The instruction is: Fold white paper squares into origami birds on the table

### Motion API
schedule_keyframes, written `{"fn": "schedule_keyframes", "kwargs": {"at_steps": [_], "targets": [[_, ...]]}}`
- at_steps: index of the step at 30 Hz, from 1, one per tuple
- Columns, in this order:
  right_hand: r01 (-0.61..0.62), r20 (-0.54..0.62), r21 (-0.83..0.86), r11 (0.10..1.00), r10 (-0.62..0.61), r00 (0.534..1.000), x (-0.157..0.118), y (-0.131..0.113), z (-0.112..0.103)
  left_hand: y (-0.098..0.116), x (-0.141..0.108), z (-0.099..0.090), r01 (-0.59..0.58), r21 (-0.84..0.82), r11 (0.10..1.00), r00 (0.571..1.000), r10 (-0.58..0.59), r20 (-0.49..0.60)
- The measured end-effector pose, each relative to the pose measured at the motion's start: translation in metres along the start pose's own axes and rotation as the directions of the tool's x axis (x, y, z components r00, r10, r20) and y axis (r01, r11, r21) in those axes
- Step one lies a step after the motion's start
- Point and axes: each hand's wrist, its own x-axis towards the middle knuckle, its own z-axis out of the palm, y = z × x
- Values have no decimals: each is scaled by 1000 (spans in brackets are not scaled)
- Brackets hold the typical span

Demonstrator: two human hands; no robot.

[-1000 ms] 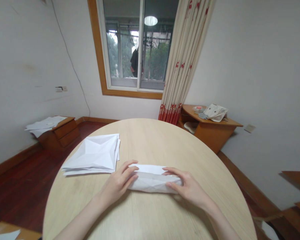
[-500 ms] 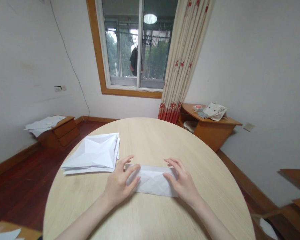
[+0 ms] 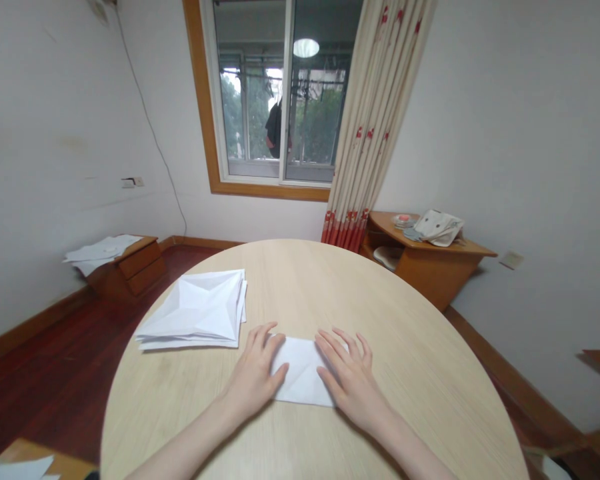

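A folded strip of white paper (image 3: 303, 373) lies flat on the round wooden table (image 3: 410, 347), near the front middle. My left hand (image 3: 257, 367) rests at the left end of the strip, its fingers apart and gripping nothing. Over the right end is my right hand (image 3: 347, 373), fingers spread, also gripping nothing. Both palms cover the ends of the paper, so its outer edges are partly hidden. A stack of creased white paper sheets (image 3: 200, 307) sits at the table's left side, beyond my left hand.
Beyond the table stand a small drawer cabinet (image 3: 143, 267) with papers at the left and a corner desk (image 3: 430, 267) with a cloth bag (image 3: 440, 228) at the right. A curtain (image 3: 375, 120) hangs beside the window.
My right hand has moved inward and its fingers have spread and lowered onto the paper. My left hand has lowered onto the left end. The view has shifted slightly.
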Motion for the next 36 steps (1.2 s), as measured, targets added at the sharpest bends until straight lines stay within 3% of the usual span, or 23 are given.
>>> {"fn": "schedule_keyframes", "kwargs": {"at_steps": [8,15,20,25,36], "targets": [[13,148,64,998,-22,989,0,0,0,-5,-6,10,48,21,999,998,-49,45],[-47,368,96,994,8,930,1,-4,-6,4,-5,5,-13,123,992,991,-4,137],[-3,355,83,997,-27,934,0,-4,3,6,-7,12,-120,172,978,960,70,272],[15,327,67,998,-36,944,1,-6,17,-6,-11,25,-140,194,971,947,74,313],[-22,467,147,989,-50,883,8,4,12,-7,6,5,-53,182,982,810,-64,582]]}}
